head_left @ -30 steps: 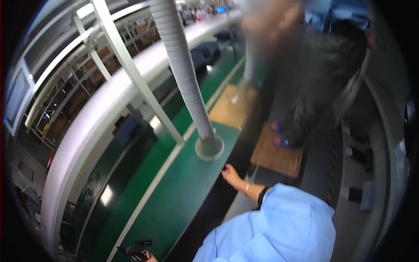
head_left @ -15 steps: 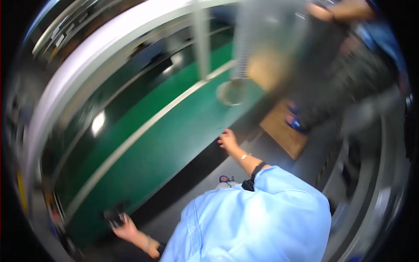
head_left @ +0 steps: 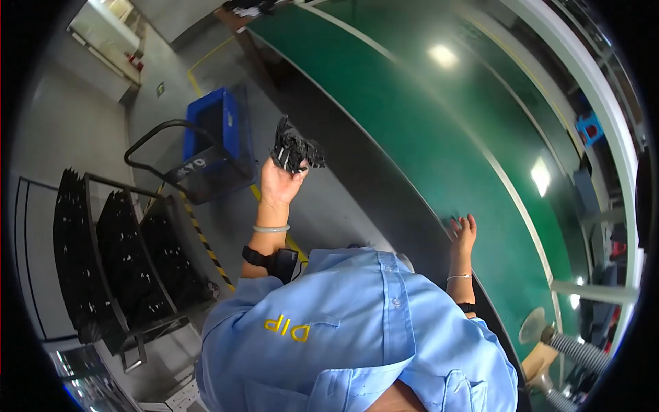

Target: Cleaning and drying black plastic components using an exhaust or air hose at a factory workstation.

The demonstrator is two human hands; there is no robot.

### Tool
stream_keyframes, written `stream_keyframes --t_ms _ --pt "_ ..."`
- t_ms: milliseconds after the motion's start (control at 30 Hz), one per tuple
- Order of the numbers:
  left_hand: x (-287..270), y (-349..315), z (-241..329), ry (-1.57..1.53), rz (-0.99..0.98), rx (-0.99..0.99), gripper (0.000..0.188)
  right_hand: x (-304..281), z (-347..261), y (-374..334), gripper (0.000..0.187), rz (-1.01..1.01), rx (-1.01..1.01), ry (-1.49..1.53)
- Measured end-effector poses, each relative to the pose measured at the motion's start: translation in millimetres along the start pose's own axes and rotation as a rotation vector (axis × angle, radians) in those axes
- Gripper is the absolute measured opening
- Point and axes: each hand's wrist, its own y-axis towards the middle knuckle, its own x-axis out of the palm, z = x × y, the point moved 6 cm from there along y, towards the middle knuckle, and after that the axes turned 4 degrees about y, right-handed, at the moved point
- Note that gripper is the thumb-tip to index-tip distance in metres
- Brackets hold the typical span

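My left hand [head_left: 280, 184] is raised above the walkway beside the green work table [head_left: 412, 117]. It grips a ragged bundle of small black pieces [head_left: 296, 150], too tangled for me to tell their kind. Over the near edge of the table, my right hand [head_left: 465, 232] has its fingers bent. A small dark thing shows at its thumb and fingertip, too small to name.
A blue bin [head_left: 213, 123] rests on a black-handled trolley [head_left: 189, 161] at the left. Nearer stands a rack [head_left: 113, 261] with black speckled panels. Grey flexible hoses [head_left: 580, 350] reach over the table at lower right, and a blue stool [head_left: 589, 129] stands beyond it.
My view has swung left along the table, bringing the trolley and rack into sight and putting the other person out of it. My left hand still holds the black bundle, now higher in view.
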Motion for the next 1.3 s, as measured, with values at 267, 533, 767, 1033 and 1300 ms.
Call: stream_keyframes --t_ms 267,533,767,1033,1300 --pt "-45 16 7 -0.084 0.327 0.178 0.027 116 9 69 0.045 -0.297 0.052 -0.24" --pt "-80 77 95 -0.095 0.311 0.327 0.026 279 29 119 0.05 -0.445 0.075 -0.283" --pt "-138 127 173 -0.112 0.527 0.438 0.027 458 68 136 0.046 -0.727 0.103 -0.449" --pt "-186 201 287 1.095 0.855 0.824 0.02 687 135 44 0.046 -1.192 0.167 -0.671" --pt "-414 303 387 -0.326 0.767 0.685 0.013 851 201 21 0.043 -1.265 0.267 -0.905"
